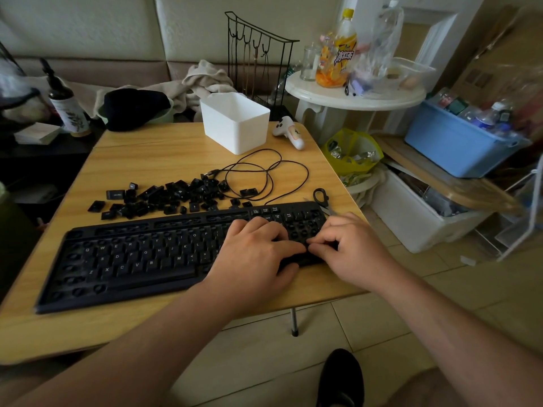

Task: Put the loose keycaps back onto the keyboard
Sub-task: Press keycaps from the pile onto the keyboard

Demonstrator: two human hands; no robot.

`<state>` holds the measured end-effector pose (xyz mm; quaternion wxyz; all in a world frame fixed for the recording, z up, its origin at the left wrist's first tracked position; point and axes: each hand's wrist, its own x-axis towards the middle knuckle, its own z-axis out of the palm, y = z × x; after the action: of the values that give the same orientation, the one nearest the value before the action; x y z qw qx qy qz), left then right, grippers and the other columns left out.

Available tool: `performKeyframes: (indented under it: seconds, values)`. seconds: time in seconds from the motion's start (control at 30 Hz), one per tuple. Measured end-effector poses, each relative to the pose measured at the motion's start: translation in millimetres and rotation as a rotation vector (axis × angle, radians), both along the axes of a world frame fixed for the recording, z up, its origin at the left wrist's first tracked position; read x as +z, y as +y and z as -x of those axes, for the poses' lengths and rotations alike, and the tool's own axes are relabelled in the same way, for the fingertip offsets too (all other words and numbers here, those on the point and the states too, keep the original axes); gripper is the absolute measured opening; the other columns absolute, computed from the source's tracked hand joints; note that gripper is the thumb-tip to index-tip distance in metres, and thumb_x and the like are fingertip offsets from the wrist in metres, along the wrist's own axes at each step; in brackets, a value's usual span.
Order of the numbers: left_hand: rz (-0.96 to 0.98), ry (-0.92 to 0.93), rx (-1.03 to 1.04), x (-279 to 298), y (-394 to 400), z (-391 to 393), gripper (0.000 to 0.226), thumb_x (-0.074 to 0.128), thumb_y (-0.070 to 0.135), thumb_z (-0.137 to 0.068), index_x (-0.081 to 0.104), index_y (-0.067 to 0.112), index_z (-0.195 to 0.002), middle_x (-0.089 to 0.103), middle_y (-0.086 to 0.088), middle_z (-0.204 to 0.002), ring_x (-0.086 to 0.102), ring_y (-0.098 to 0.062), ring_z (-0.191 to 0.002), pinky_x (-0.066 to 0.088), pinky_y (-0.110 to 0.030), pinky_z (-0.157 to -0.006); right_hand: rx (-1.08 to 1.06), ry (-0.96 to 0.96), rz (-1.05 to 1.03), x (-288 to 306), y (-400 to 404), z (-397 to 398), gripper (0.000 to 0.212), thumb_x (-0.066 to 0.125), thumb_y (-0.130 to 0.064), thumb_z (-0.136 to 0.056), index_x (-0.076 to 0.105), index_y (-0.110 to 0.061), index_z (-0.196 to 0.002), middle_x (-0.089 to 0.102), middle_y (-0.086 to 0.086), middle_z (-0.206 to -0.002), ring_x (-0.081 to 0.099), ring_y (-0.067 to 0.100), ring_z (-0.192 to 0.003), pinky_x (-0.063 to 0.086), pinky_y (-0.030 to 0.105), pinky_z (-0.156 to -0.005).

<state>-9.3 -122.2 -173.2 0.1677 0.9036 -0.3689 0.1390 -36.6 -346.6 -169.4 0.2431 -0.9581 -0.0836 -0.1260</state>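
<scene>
A person works at the right end of a black keyboard on a wooden table, with the job roughly half done by the look of it: the letter rows and space bar carry their caps, while the function row, the left edge column and much of the number pad show bare sockets. A large scatter of loose keycaps lies just behind the keyboard, beside its coiled cable. Both hands meet over the number pad. The left hand rests palm down, fingers loosely bent and reaching right; whether it holds anything cannot be told. The right hand curls its fingertips together in a pinch, apparently on a small keycap, though the cap itself is hidden.
</scene>
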Motion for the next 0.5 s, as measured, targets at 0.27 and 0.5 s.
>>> performKeyframes:
  seconds: [0.27,0.5]
  values:
    - [0.008,-0.03,-0.012,-4.3,-2.8,-0.9,0.028,0.054,0.053,-0.092,0.074,0.049,-0.11,0.058,0.018,-0.1,0.054,-0.014,-0.099,0.04,-0.041,-0.084,0.012,-0.003,0.142,2.6,4.4,1.5,0.008,0.077,-0.038,-0.088,0.082,-0.033,-0.092,0.057,-0.017,-0.078,0.045,0.014,-0.087,0.049,0.042,-0.076]
    - [0.015,-0.02,-0.024,6.9,-0.5,-8.0,0.03,0.049,0.055,-0.095,0.075,0.047,-0.108,0.07,0.02,-0.097,0.06,-0.013,-0.098,0.043,-0.044,-0.084,-0.027,0.096,0.095,16.3,4.7,-7.5,0.02,0.068,-0.054,-0.086,0.078,-0.038,-0.083,0.061,-0.022,-0.077,0.052,0.01,-0.091,0.049,0.044,-0.087]
